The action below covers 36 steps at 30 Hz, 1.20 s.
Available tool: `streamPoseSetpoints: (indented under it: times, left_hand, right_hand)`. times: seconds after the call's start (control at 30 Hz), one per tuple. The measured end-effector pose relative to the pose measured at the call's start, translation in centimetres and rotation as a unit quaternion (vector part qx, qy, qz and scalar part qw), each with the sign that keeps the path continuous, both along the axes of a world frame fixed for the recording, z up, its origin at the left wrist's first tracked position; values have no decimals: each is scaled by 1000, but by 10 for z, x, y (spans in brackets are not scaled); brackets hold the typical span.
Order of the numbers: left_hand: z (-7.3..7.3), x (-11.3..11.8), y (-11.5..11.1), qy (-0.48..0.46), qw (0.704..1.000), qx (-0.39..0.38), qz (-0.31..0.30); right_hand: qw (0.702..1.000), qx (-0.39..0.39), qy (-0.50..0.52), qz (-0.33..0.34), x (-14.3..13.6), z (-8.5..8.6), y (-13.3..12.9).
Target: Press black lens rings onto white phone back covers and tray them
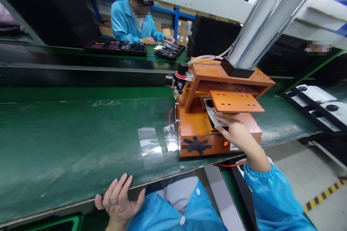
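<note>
An orange press machine stands on the green table, its flat orange plate raised over the bed. Under that plate lies a white and black flat piece. My right hand reaches in from the front, fingers stretched out and resting on the piece, partly beneath the plate's front edge. My left hand lies with spread fingers over the table's front edge and holds nothing. Two clear film sheets are on the table, left of the machine. A red switch is lit on the machine's front.
Black trays with white pieces stand at the right. A pressure regulator sticks out at the machine's left. Across the line, a person in blue works beside black trays. Large cylinders rise above the machine.
</note>
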<state>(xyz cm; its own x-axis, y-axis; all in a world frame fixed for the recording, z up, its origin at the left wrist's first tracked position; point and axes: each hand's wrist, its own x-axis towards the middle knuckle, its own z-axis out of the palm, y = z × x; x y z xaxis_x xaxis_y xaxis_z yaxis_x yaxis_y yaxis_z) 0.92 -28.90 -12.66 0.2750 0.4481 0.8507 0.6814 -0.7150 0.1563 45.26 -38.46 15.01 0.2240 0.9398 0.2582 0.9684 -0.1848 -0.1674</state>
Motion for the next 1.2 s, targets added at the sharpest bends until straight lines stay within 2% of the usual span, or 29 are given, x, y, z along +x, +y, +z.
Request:
streamPoseSetpoints:
  times: [0.1,0.2,0.27,0.37,0.43,0.5,0.6,0.7,0.77,0.87,1.03,1.2]
  left_hand:
    - [0,0,0,0,1000,-5,-2]
    - [6,-2,-4,-17,999,-26,-13]
    - [18,-2,-10,-47,996,-74,-27]
    - [47,8,-22,-118,982,-135,-58]
    - [71,26,-29,-151,970,-166,-98]
    - [98,54,-33,-169,945,-232,-157]
    - [135,108,-31,-214,870,-380,-229]
    - [158,159,-21,-213,822,-464,-251]
    - [162,185,-15,-204,812,-485,-254]
    - [159,209,-14,-191,811,-501,-236]
    - [154,215,-19,-178,818,-501,-222]
    - [152,215,-19,-181,826,-486,-221]
  right_hand:
    - [1000,-21,3,9,-2,1,-3]
    - [1000,0,-9,-3,-9,-7,-2]
    - [999,40,-16,-18,-15,-17,-1]
    - [993,116,-28,-23,-26,-33,-5]
    - [979,193,-50,-37,-30,-42,-17]
    - [953,287,-59,-81,-30,-51,-37]
    - [894,403,-18,-195,-14,-70,-78]
    - [831,435,87,-335,18,-95,-112]
    - [803,416,218,-366,37,-112,-125]
    - [792,385,342,-328,51,-127,-131]
    - [792,386,355,-312,51,-129,-132]
    - [823,333,290,-357,48,-121,-134]
